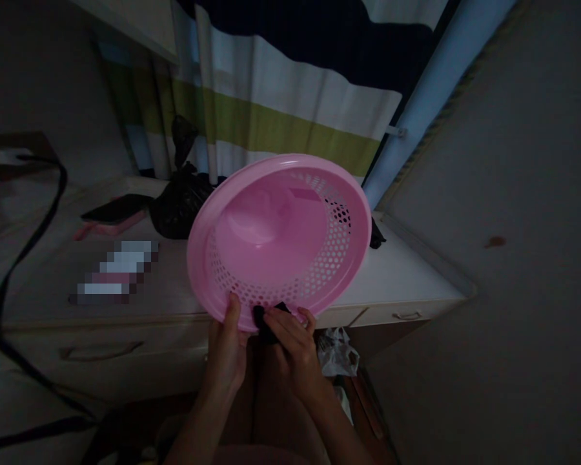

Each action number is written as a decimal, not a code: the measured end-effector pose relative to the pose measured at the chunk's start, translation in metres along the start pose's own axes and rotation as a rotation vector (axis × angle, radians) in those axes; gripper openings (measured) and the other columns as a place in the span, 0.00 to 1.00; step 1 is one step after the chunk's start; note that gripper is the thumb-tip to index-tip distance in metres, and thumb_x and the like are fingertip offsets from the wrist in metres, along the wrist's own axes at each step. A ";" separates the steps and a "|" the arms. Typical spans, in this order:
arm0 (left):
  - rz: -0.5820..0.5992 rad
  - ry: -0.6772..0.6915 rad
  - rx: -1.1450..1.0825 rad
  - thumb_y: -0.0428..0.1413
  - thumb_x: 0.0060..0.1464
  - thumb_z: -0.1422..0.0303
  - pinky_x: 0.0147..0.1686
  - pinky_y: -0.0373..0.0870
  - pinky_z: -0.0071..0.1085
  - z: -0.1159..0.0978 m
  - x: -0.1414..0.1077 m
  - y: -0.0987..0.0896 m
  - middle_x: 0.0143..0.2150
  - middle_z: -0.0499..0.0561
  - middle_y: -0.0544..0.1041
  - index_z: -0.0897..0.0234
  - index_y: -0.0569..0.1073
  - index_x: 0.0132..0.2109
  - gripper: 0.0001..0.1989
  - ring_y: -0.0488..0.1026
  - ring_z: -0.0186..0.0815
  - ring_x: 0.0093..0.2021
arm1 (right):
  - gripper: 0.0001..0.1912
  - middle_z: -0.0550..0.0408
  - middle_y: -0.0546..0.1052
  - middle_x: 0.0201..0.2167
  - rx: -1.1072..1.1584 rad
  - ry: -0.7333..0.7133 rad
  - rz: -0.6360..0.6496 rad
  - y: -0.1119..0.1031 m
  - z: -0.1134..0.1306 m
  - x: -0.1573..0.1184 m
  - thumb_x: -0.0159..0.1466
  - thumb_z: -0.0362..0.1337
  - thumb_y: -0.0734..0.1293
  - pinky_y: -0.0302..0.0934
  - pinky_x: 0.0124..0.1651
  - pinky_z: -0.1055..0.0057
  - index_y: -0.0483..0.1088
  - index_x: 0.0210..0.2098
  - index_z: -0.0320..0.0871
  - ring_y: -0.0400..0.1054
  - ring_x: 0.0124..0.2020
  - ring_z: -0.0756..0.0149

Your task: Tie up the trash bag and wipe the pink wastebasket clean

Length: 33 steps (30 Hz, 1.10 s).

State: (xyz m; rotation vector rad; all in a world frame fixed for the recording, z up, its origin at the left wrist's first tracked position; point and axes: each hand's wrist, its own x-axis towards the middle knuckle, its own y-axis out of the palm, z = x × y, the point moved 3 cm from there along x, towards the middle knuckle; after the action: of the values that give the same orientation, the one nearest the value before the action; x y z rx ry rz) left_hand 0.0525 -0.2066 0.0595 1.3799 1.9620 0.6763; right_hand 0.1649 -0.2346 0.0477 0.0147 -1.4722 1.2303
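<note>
A pink plastic basket point(271, 239) with rows of holes in its wall is tilted so its open mouth faces me. My left hand point(228, 352) grips the near rim, its thumb over the inside edge and its fingers beneath. My right hand point(295, 342) presses a black cloth point(270, 323) against the same rim, just right of my left hand. Its fingers are closed over the cloth, which folds around the rim's edge.
A white counter point(397, 271) with drawers runs behind the basket. On its left lie a knotted black plastic bag point(181, 200), a dark item on a pink one point(116, 213) and a blurred-out phone-like object point(119, 271). A black strap point(24, 258) hangs left; a striped curtain point(290, 84) hangs behind.
</note>
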 end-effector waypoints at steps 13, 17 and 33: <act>-0.059 0.032 0.039 0.58 0.46 0.65 0.48 0.68 0.37 -0.004 -0.001 0.000 0.50 0.54 0.73 0.61 0.70 0.49 0.20 0.71 0.40 0.48 | 0.22 0.55 0.73 0.48 -0.159 0.022 0.046 -0.043 -0.063 -0.022 0.62 0.25 0.54 0.30 0.60 0.61 0.63 0.51 0.48 0.64 0.52 0.70; -0.050 0.042 0.031 0.59 0.46 0.64 0.48 0.68 0.35 -0.001 -0.001 0.000 0.51 0.53 0.72 0.60 0.70 0.49 0.21 0.70 0.39 0.48 | 0.23 0.53 0.71 0.50 -0.086 -0.001 0.090 -0.031 -0.053 -0.021 0.61 0.25 0.54 0.36 0.61 0.59 0.61 0.54 0.45 0.61 0.54 0.69; -0.041 -0.082 0.024 0.58 0.44 0.56 0.38 0.71 0.30 0.006 0.000 -0.007 0.40 0.54 0.76 0.69 0.71 0.42 0.22 0.74 0.37 0.39 | 0.24 0.49 0.70 0.50 0.423 -0.011 0.042 0.000 0.002 0.001 0.60 0.26 0.57 0.60 0.53 0.57 0.58 0.55 0.45 0.62 0.53 0.64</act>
State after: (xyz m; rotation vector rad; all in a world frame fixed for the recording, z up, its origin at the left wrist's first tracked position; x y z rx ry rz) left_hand 0.0526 -0.2088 0.0502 1.3570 1.9342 0.5704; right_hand 0.1635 -0.2354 0.0485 0.2759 -1.2030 1.5576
